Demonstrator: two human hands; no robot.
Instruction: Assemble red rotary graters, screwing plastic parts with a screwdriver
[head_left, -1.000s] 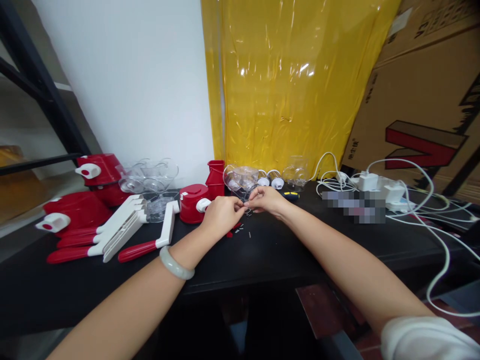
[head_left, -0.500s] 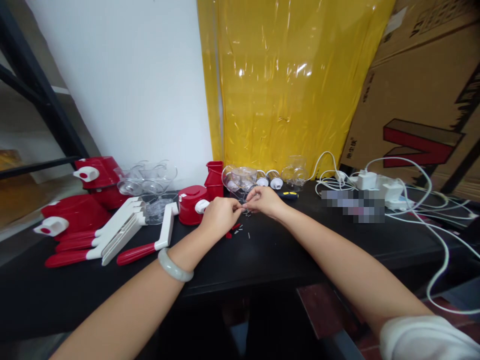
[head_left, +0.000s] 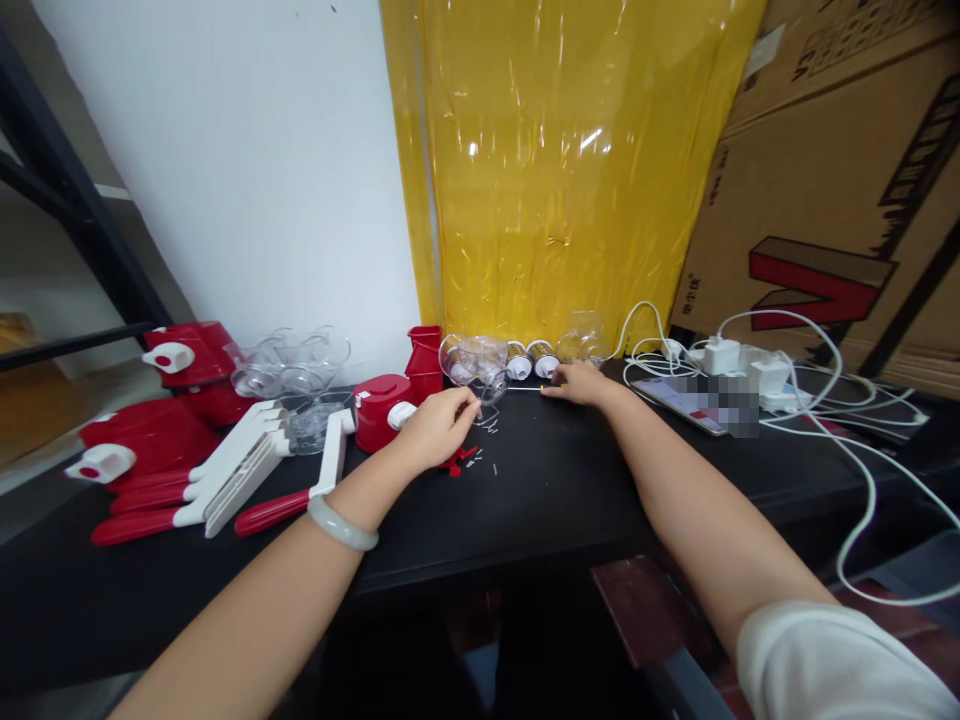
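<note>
My left hand (head_left: 444, 420) hovers over the table just right of a red plastic housing (head_left: 379, 408) with a white knob. Its thumb and fingertips are pinched together; anything between them is too small to make out. My right hand (head_left: 576, 384) is closed around the handle of a screwdriver (head_left: 523, 388), whose thin shaft points left and whose handle is mostly covered. Below and between the hands lie several small screws (head_left: 475, 458) and small red plastic pieces (head_left: 455, 463). Clear plastic parts (head_left: 474, 362) stand just behind my left hand.
White crank arms with red handles (head_left: 232, 470), more red housings (head_left: 150, 430) and clear cups (head_left: 289, 360) crowd the left. Metallic drums with white ends (head_left: 541, 358) line the back. At right are a phone (head_left: 679, 405), white chargers with cables (head_left: 724, 357) and a cardboard box (head_left: 817, 200).
My right hand has left my left fingertips, moved right and back, and taken hold of the screwdriver. My left hand stays pinched in nearly the same place.
</note>
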